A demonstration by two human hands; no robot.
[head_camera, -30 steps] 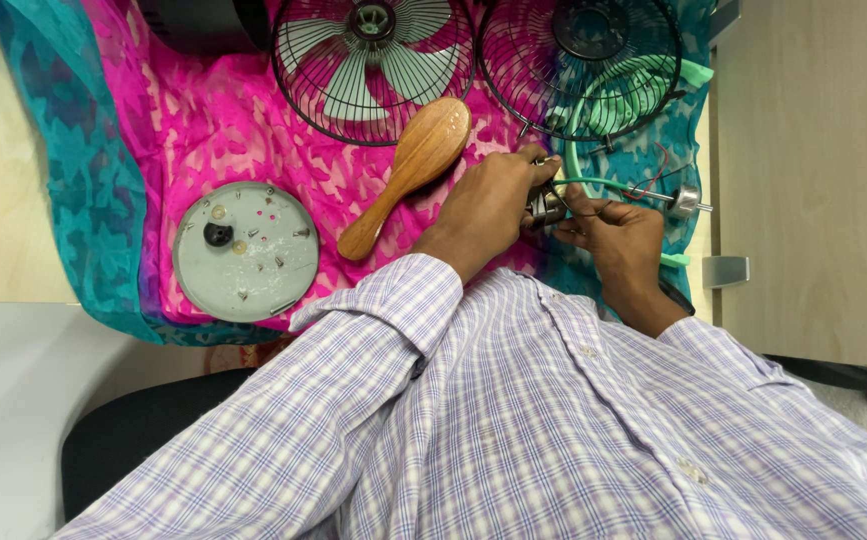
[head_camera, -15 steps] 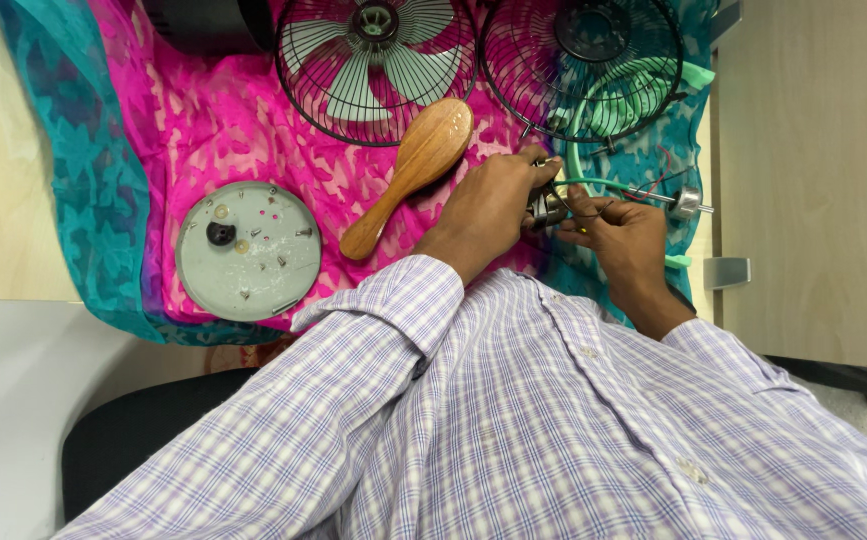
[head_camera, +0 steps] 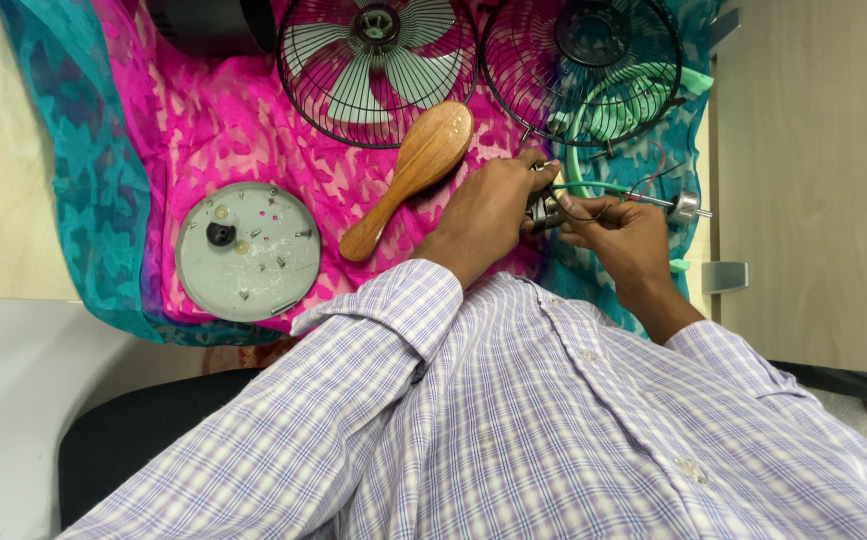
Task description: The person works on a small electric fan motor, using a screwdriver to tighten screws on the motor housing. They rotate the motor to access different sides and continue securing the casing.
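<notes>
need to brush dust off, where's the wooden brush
In the head view, the wooden brush lies on the pink cloth, just left of the left hand, below the fan guard.

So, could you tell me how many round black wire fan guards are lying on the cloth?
2: one fan guard top centre, over pale blades; another to its right, above the hands.

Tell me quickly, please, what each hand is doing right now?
Left hand: closed on the small metal motor part.
Right hand: closed on the same motor part, fingers pinching it.
</notes>
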